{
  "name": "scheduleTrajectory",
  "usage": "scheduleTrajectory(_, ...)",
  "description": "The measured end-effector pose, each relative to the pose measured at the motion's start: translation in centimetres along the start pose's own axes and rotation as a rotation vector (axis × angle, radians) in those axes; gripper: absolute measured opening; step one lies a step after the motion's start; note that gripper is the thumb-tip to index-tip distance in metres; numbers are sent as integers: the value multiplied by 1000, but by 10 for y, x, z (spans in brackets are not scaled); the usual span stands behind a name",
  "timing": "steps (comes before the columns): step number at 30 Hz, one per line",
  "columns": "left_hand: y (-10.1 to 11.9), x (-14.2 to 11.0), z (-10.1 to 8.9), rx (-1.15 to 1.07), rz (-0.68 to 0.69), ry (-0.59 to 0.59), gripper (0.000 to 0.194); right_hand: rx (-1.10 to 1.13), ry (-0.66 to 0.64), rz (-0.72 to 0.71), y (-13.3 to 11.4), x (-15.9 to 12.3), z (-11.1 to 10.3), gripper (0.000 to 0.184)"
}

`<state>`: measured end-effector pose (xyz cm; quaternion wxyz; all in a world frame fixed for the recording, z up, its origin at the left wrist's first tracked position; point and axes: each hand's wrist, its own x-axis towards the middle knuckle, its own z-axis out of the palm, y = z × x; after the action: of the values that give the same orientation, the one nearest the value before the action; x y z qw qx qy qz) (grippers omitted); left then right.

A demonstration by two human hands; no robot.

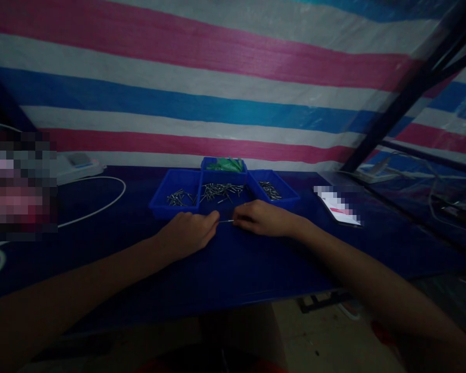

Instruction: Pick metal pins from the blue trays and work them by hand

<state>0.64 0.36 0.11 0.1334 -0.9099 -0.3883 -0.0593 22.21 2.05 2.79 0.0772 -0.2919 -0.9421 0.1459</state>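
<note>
Between my two hands a thin metal pin (226, 221) lies level, just above the blue table. My left hand (192, 232) is closed in a pinch on its left end. At the other end, the fingers of my right hand (258, 217) are closed on the same pin. Behind my hands, a left blue bin (155, 204) and a right blue bin (293, 196) each hold several small metal pins. A pile of similar metal pins (221, 190) lies between those bins. The exact kind of pin is too small and dark to tell.
A back blue bin (223, 177) contains green packets (227, 165). To the right lies a phone (339, 207) with a lit screen. A white cable (120, 184) loops across the left of the blue table (233, 274). Striped sheeting (217, 98) hangs behind.
</note>
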Motion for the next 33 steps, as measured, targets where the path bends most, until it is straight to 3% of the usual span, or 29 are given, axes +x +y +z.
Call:
scheduleTrajectory(4,0,-1,0,-12,-26,15,22,-13,17,22,-2,0,-1,21)
scheduleTrajectory(9,2,0,-6,-211,-67,94,23,-13,18,13,-4,2,1,21)
scheduleTrajectory(15,3,0,-10,-409,17,208,21,54,35,5,-10,3,2,20)
scheduleTrajectory(25,0,4,-4,-720,28,189,14,105,23,-42,-12,4,5,20)
scheduleTrajectory(33,0,4,-6,-720,23,198,13,97,53,-36,-9,5,7,23)
